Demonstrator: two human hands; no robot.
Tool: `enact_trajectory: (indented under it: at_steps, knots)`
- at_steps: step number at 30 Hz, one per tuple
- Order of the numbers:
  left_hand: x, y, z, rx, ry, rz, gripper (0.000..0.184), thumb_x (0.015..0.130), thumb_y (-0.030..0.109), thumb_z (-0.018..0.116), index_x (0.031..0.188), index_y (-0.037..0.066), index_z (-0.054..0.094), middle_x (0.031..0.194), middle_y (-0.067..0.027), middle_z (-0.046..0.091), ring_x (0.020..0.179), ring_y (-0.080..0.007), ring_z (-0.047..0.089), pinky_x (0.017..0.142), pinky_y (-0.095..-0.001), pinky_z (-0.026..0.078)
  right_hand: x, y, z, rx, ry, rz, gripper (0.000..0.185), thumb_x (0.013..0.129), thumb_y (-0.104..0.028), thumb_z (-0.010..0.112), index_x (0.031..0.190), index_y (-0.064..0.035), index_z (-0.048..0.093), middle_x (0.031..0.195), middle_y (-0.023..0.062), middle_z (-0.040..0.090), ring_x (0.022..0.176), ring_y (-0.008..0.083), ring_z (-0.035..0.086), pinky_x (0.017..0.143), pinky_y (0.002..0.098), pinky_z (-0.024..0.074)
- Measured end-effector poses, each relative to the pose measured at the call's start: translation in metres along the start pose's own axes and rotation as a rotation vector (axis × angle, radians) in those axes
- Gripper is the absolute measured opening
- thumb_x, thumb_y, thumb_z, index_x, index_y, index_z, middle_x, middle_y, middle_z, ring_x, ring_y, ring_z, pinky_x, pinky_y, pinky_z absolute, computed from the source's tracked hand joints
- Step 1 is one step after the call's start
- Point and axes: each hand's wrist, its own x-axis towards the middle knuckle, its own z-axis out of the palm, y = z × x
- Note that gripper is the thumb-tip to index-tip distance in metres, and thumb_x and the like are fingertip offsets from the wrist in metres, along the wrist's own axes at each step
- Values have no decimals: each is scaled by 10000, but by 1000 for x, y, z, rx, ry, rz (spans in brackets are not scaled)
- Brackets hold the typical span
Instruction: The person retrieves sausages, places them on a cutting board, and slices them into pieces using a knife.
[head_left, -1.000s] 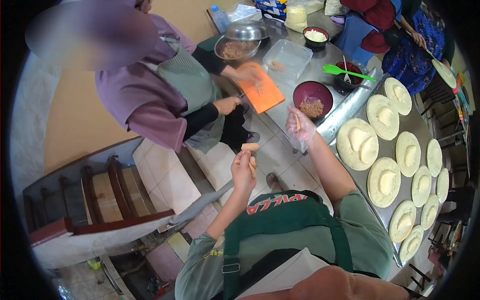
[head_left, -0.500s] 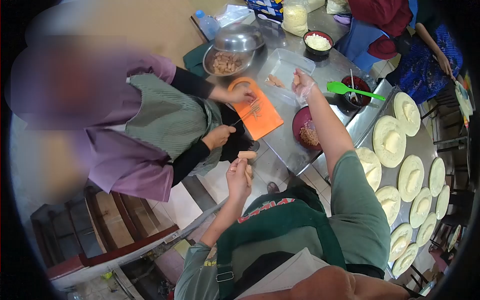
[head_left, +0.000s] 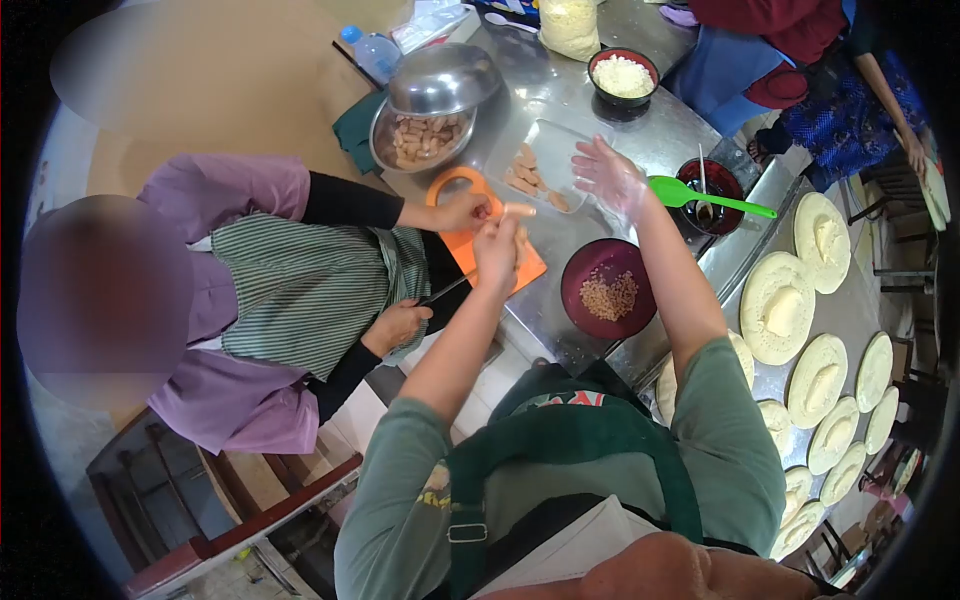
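My left hand (head_left: 498,255) is closed around sausages, one sausage (head_left: 519,210) poking out above the fingers. It hovers in front of the orange cutting board (head_left: 528,272), hiding part of it. My right hand (head_left: 608,178), in a clear plastic glove, has its fingers spread and nothing in them. It is beside the right side of a clear plastic tray (head_left: 545,140), where several sausage pieces (head_left: 527,180) lie. Just below is a maroon bowl (head_left: 577,305) with small chopped bits at its bottom.
A co-worker at the left holds a knife (head_left: 450,288) by the board. A steel bowl of sausages (head_left: 425,140) stands behind, a lid leaning over it. A green spatula (head_left: 715,198) rests across a dark red bowl (head_left: 735,175). Flat dough rounds (head_left: 778,308) cover the right table.
My right hand has let go of a sausage piece and spread its fingers; more pieces show in the tray. My left hand has risen toward the cutting board with its sausages.
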Motion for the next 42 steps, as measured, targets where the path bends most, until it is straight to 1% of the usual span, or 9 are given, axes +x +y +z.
enact_trajectory:
  at_steps: [9,14,20,24,27,31,34,37,42]
  knots:
    - [118,-13,37,831,234,324,271,709,246,555,801,-5,597,684,-118,600,667,-257,582,622,-325,442,-150,-14,-17,177,174,-388,486,848,-309,440,1217,-8,341,1154,153,438,1054,225,426,902,342,325]
    - [136,-15,46,1680,-222,113,489,717,426,528,1036,56,538,1155,-191,445,1069,-263,438,890,-363,335,-212,-3,-29,180,338,-458,461,850,-286,439,1208,-9,354,1118,134,470,1026,203,450,888,328,334]
    - [109,-25,52,1379,4,638,642,725,494,500,1230,118,377,1349,-172,139,1248,-329,101,982,-506,62,-277,17,-7,152,493,-603,485,850,-295,429,1208,18,336,1095,135,483,998,201,460,890,321,332]
    - [65,-26,58,1085,-8,742,493,751,355,535,1162,97,448,1324,-184,202,1225,-332,181,981,-460,135,-306,45,26,163,547,-664,503,845,-298,441,1210,28,324,1074,138,488,998,199,460,891,326,331]
    - [7,-25,58,720,-203,945,312,757,179,542,1048,70,516,1262,-176,308,1154,-311,316,924,-399,277,-323,76,59,119,644,-694,469,832,-205,479,1207,30,322,1015,134,517,874,172,527,772,277,418]
    - [-68,-34,55,440,-615,797,205,726,25,539,930,40,550,1082,-140,463,924,-243,512,735,-283,429,-342,141,93,103,763,-712,348,813,-121,505,1131,-7,422,791,68,556,605,108,536,527,189,420]
    - [-116,-41,52,395,-850,1055,190,729,11,546,919,16,553,1017,-127,495,813,-182,559,649,-239,451,-365,189,119,62,923,-594,208,823,-180,505,927,-3,540,655,36,534,488,64,470,394,160,358]
    - [-154,-67,47,421,-1097,876,184,734,4,524,912,29,561,941,-101,505,596,-118,496,520,-208,415,-397,227,155,115,1126,-592,243,815,-264,505,863,-33,566,548,9,497,430,73,442,353,196,342]
    - [-236,-79,47,463,-1502,737,140,749,17,522,882,22,566,924,-82,530,745,-149,539,589,-226,450,-440,298,187,322,1243,-642,246,802,-295,516,815,-52,544,553,10,476,450,84,451,363,210,351]
